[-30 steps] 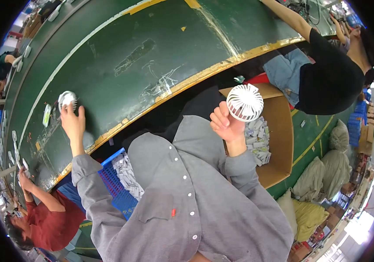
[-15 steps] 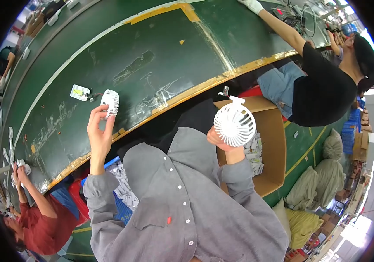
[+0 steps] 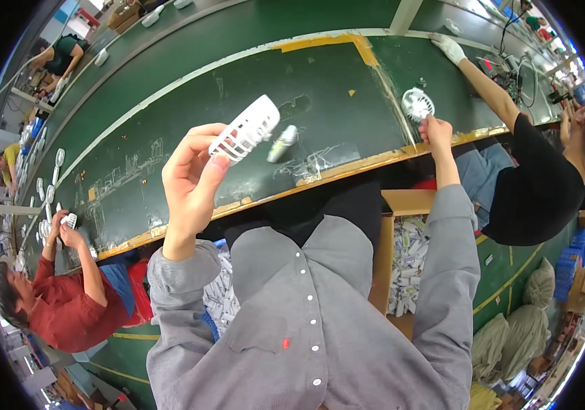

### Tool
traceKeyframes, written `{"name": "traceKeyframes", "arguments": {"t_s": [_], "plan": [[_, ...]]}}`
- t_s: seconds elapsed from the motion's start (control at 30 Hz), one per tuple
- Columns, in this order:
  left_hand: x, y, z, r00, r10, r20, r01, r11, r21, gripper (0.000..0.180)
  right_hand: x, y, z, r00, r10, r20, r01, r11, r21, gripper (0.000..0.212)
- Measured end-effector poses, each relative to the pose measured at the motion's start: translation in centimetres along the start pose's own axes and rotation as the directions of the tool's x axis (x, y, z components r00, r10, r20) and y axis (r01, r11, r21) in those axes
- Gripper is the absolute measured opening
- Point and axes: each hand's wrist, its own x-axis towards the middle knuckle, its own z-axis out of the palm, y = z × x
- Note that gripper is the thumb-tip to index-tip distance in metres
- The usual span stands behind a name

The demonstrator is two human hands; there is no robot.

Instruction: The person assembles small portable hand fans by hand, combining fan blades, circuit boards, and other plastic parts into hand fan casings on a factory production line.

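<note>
My left hand [image 3: 193,174] pinches a white slotted fan housing [image 3: 250,128] between thumb and fingers, raised above the green work surface [image 3: 231,85]. Just right of the housing is a small white-and-yellow-green part [image 3: 282,143], blurred; whether it hangs by wires is too unclear to tell. Off to the right, my arm is stretched out and my right hand [image 3: 437,131] has its fingers closed at the near edge of a round white fan grille [image 3: 417,104]. That grille is over the work surface, close to a small dark piece [image 3: 421,83].
An open cardboard carton [image 3: 380,263] full of small white parts stands below the table's edge, right of my lap. A gloved co-worker [image 3: 532,178] reaches over the table at right; another in red [image 3: 74,307] works at left. More white fan parts [image 3: 48,195] lie at far left.
My right hand has carried the round fan grille from above the carton out to the right, over the work surface. My left hand has raised the housing; the small part has left the surface beside it.
</note>
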Motion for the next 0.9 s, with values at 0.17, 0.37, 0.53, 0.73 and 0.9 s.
{"name": "traceKeyframes", "arguments": {"t_s": [0.17, 0.37, 0.53, 0.73, 0.9], "plan": [[0.1, 1.5, 1.3, 0.994, 0.074, 0.08, -0.065, 0.992, -0.107, 0.015, -7.6, -4.1, 7.9, 0.892, -0.414, 0.179, 0.397, 0.909, 0.126, 0.042], [0.3, 1.0, 3.3, 0.995, 0.039, 0.093, -0.016, 0.97, -0.243, 0.02, -22.0, -8.7, 9.0, 0.252, -0.396, 0.883, 0.0, 0.912, 0.409, 0.036], [0.0, -2.5, 1.9, 0.917, -0.377, -0.134, 0.32, 0.892, -0.32, 0.029, -25.8, -5.1, 7.7, 0.251, -0.42, 0.872, -0.415, 0.768, 0.488, 0.058], [-3.7, -7.6, 4.8, 0.941, -0.249, -0.231, 0.301, 0.925, 0.231, 0.044, -27.4, -3.7, 4.8, 0.288, -0.395, 0.872, -0.55, 0.677, 0.489, 0.028], [-4.4, -4.3, 7.5, 0.904, 0.135, 0.406, -0.258, 0.928, 0.267, 0.049, -28.1, -3.7, 4.6, 0.384, -0.213, 0.898, -0.567, 0.713, 0.412, 0.024]]}}
